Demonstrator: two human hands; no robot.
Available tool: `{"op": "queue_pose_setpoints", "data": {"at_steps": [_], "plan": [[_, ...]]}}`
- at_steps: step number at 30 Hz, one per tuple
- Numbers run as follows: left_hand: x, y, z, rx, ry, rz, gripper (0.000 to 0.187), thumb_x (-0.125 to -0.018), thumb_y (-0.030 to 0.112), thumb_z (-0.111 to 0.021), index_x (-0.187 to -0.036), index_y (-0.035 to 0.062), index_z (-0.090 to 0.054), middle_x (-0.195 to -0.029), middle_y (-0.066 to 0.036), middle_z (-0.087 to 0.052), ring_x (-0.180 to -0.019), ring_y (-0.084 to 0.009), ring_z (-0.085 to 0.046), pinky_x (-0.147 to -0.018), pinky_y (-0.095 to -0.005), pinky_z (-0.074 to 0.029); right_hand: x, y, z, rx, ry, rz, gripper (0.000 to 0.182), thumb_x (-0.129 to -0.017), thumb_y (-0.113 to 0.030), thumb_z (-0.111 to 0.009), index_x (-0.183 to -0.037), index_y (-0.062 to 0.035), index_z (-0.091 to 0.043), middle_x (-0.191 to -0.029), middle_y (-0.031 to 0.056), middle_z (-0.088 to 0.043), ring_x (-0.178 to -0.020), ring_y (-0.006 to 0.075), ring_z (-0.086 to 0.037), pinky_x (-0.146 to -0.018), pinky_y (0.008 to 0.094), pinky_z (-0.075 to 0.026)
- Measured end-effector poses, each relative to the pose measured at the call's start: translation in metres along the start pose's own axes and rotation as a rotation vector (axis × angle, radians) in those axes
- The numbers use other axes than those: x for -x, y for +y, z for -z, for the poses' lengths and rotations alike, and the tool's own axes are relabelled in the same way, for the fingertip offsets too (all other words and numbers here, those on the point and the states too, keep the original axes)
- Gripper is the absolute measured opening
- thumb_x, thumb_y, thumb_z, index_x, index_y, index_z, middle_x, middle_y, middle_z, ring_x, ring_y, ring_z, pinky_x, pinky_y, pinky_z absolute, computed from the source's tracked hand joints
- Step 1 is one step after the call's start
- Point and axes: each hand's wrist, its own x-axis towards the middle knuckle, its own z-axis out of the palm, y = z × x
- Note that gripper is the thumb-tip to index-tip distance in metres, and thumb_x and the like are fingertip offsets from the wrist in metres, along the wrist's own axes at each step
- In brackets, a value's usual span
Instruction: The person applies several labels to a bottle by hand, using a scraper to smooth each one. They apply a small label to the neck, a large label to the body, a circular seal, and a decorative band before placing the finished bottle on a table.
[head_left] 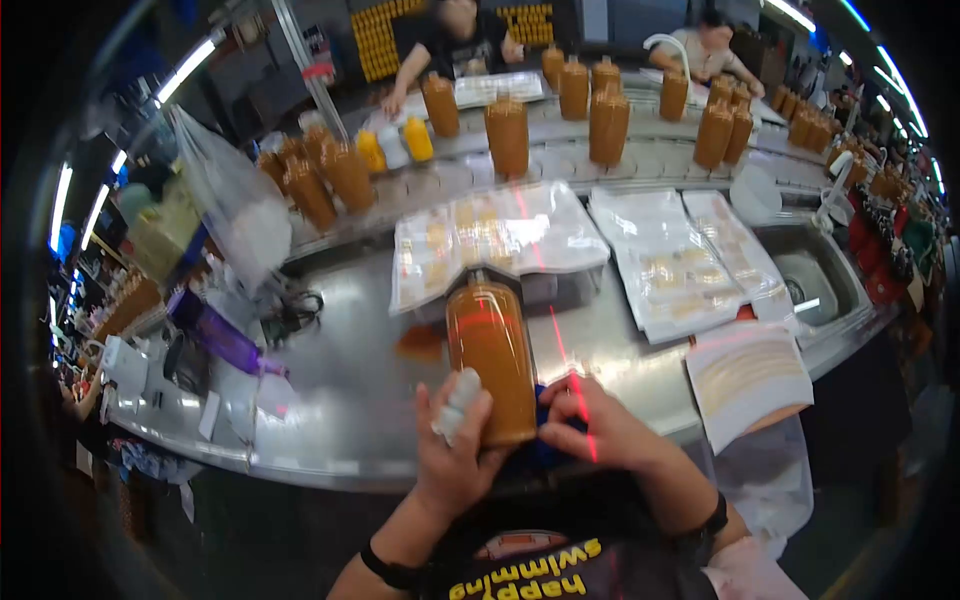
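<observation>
The glossy caramel-brown, bottle-shaped piece with a stubby neck (490, 350) is held over the near edge of the worktop, its narrow end pointing away from the person and its broad base toward them. Whether it touches the metal below cannot be told.

The left hand (457, 430), with white wraps on its fingers, grips the piece along its left side near the base. The right hand (585, 425) is just beside the base on the right, fingers curled in; whether they pinch anything is unclear. A dark-blue item, perhaps cloth (545, 400), shows between that hand and the piece.

The step in hand seems to be steadying the piece for handwork on its surface; the next move would call for a firm left hold and the printed face kept unrubbed, if it bears print.

Just beyond the piece's neck lie white sheets with gold-yellow print (500, 235); more printed sheets (665, 265) are to its right. Under all of it is the shiny steel worktop (340, 400). Well beyond stand similar brown pieces (507, 135).
</observation>
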Motion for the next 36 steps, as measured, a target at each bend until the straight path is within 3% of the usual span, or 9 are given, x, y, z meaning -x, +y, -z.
{"op": "queue_pose_setpoints", "data": {"at_steps": [3,6,9,12,15,21,24,27,36], "plan": [[0.014,-0.005,-0.003,0.112,-0.001,0.082,0.063,-0.087,0.03,-0.072,-0.136,0.0026,-0.044,-0.134,-0.022,-0.053,-0.125,-0.0447,-0.049,-0.115,-0.0597,-0.02,0.002,-0.003,-0.003,0.02,0.026,-0.008,0.019,-0.084,-0.02,-0.072,-0.084,-0.0052,-0.06,-0.108,0.016,-0.054,-0.105,0.033,-0.053,-0.093,0.0414,-0.042],[0.015,-0.005,-0.005,0.108,0.034,0.087,0.063,-0.089,0.031,-0.071,-0.137,0.0023,-0.043,-0.131,-0.018,-0.055,-0.126,-0.039,-0.051,-0.114,-0.0584,-0.024,0.001,-0.005,-0.003,0.009,0.007,-0.045,0.02,-0.085,-0.021,-0.072,-0.083,-0.0048,-0.059,-0.11,0.0147,-0.053,-0.106,0.032,-0.052,-0.094,0.0399,-0.041],[0.015,-0.004,-0.006,0.108,0.047,0.088,0.062,-0.09,0.032,-0.07,-0.137,0.002,-0.044,-0.131,-0.015,-0.056,-0.126,-0.0374,-0.053,-0.114,-0.0578,-0.025,0.002,-0.009,-0.001,-0.012,0.002,-0.062,0.023,-0.088,-0.023,-0.071,-0.083,-0.0056,-0.058,-0.111,0.0108,-0.054,-0.106,0.0244,-0.051,-0.092,0.035,-0.04],[0.015,-0.003,-0.007,0.098,0.055,0.082,0.061,-0.091,0.033,-0.068,-0.137,0.0019,-0.044,-0.131,-0.015,-0.056,-0.125,-0.0372,-0.053,-0.114,-0.0577,-0.026,0.002,-0.008,0.0,-0.031,0.0,-0.074,0.021,-0.086,-0.021,-0.071,-0.083,-0.0049,-0.058,-0.11,0.0138,-0.053,-0.107,0.0313,-0.051,-0.094,0.0397,-0.041],[0.015,-0.004,-0.006,0.106,0.049,0.088,0.06,-0.091,0.034,-0.067,-0.136,0.0016,-0.044,-0.131,-0.016,-0.055,-0.124,-0.0374,-0.053,-0.114,-0.0568,-0.027,0.001,-0.013,0.001,-0.029,0.0,-0.083,0.022,-0.087,-0.022,-0.071,-0.084,-0.0048,-0.058,-0.11,0.0137,-0.053,-0.108,0.0313,-0.051,-0.094,0.0398,-0.042],[0.023,-0.004,-0.007,0.218,0.012,0.227,0.064,-0.092,0.036,-0.067,-0.138,-0.0005,-0.042,-0.133,-0.022,-0.052,-0.126,-0.0399,-0.05,-0.111,-0.0461,-0.033,0.0,-0.011,-0.002,-0.008,0.011,-0.076,0.02,-0.087,-0.02,-0.07,-0.083,-0.0046,-0.058,-0.111,0.0138,-0.053,-0.107,0.0314,-0.052,-0.093,0.0395,-0.042],[0.023,-0.01,-0.005,0.549,0.04,0.295,0.063,-0.094,0.035,-0.064,-0.14,-0.0025,-0.04,-0.136,-0.022,-0.049,-0.129,-0.0363,-0.047,-0.11,-0.041,-0.034,-0.001,-0.017,0.001,-0.015,0.013,-0.091,0.019,-0.087,-0.019,-0.071,-0.083,-0.0046,-0.058,-0.112,0.0142,-0.053,-0.108,0.0313,-0.052,-0.092,0.0388,-0.043],[0.012,-0.006,0.002,0.791,0.034,0.426,0.063,-0.096,0.034,-0.061,-0.14,-0.0037,-0.038,-0.139,-0.02,-0.045,-0.131,-0.031,-0.044,-0.11,-0.0387,-0.032,0.0,-0.021,0.003,-0.027,0.043,-0.052,0.024,-0.088,-0.024,-0.071,-0.081,-0.0054,-0.058,-0.113,0.0115,-0.052,-0.106,0.0223,-0.051,-0.088,0.0327,-0.04],[0.006,-0.004,-0.006,0.604,0.03,0.426,0.063,-0.094,0.031,-0.063,-0.141,-0.0024,-0.037,-0.137,-0.018,-0.046,-0.13,-0.0294,-0.043,-0.11,-0.0382,-0.031,-0.002,-0.027,0.003,-0.07,0.044,-0.081,0.022,-0.088,-0.022,-0.071,-0.081,-0.0054,-0.058,-0.113,0.0122,-0.052,-0.107,0.0215,-0.051,-0.089,0.0339,-0.04]]}}
